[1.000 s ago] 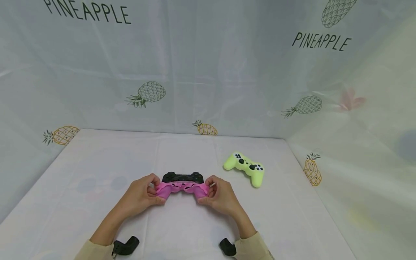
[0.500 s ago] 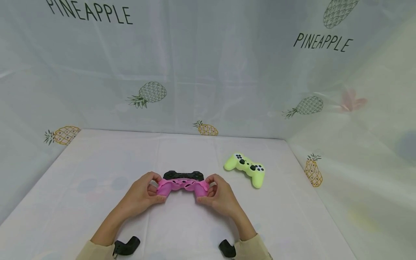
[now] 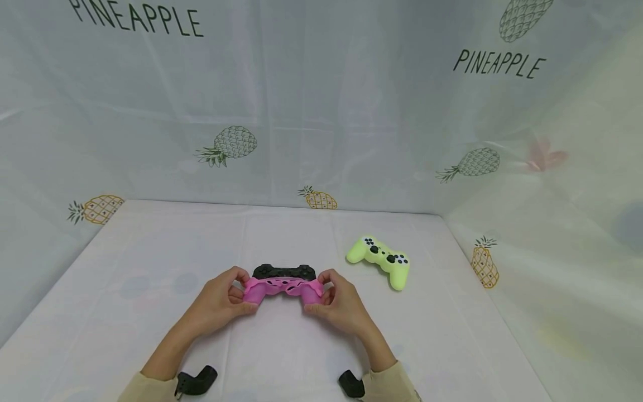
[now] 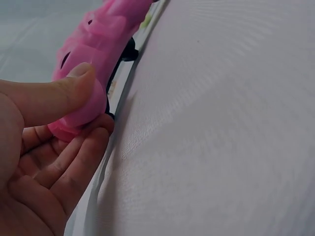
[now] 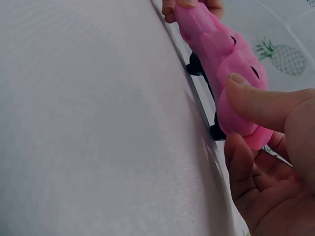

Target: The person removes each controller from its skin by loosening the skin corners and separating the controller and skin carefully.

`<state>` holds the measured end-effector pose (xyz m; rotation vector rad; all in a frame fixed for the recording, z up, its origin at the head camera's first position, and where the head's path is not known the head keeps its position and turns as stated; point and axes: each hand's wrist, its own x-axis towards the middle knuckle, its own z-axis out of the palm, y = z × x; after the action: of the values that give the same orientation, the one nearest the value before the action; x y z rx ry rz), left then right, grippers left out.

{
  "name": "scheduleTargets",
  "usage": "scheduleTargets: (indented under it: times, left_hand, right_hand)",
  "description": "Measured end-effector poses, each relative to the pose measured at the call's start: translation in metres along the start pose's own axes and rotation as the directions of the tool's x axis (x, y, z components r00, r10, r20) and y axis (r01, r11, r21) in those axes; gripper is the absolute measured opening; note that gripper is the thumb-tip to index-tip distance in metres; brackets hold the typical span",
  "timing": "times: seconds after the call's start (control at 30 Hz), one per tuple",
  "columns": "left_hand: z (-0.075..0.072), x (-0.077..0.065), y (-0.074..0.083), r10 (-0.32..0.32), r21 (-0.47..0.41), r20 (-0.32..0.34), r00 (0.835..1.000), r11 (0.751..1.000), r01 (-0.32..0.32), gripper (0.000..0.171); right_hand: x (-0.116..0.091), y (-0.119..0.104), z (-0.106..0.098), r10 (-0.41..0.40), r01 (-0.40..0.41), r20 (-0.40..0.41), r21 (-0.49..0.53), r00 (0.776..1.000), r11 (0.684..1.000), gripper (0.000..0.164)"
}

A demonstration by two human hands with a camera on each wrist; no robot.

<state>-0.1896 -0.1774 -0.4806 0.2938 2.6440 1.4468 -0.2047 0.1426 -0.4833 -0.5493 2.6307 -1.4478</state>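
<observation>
A black game controller [image 3: 283, 272] with a pink rubbery cover [image 3: 285, 286] over its grips is held between both hands, low over the table. The black part shows along its far side. My left hand [image 3: 216, 298] pinches the left grip, thumb on the near face and fingers curled behind. At the other grip my right hand [image 3: 344, 304] does the same. In the left wrist view the thumb presses the pink cover [image 4: 88, 56]; black parts stick out on the table side. The right wrist view shows the pink cover [image 5: 221, 59] from the other end.
A lime-green controller [image 3: 382, 258] with black sticks lies on the white table cloth [image 3: 281, 357], behind and right of my right hand. Pineapple-printed curtains [image 3: 321, 84] stand around the table's back and sides. Black camera mounts [image 3: 197, 381] sit at both wrists.
The controller and its pink cover have shifted very slightly away from the person, with both hands keeping the same hold. The lime-green controller lies still.
</observation>
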Motion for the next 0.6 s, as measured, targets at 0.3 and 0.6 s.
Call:
scheduleTargets:
  times: [0.3, 0.6]
  left_hand:
    - [0.0007, -0.0009, -0.0025, 0.054, -0.003, 0.022, 0.998, 0.999, -0.054, 0.051]
    - [-0.0019, -0.0010, -0.0045, 0.063, -0.006, 0.046, 0.997, 0.998, -0.063, 0.051]
  right_hand:
    - [-0.0001, -0.0011, -0.0010, -0.015, 0.016, 0.003, -0.060, 1.000, 0.998, 0.052]
    - [-0.0009, -0.0016, -0.0004, -0.015, 0.016, 0.015, -0.061, 1.000, 0.998, 0.049]
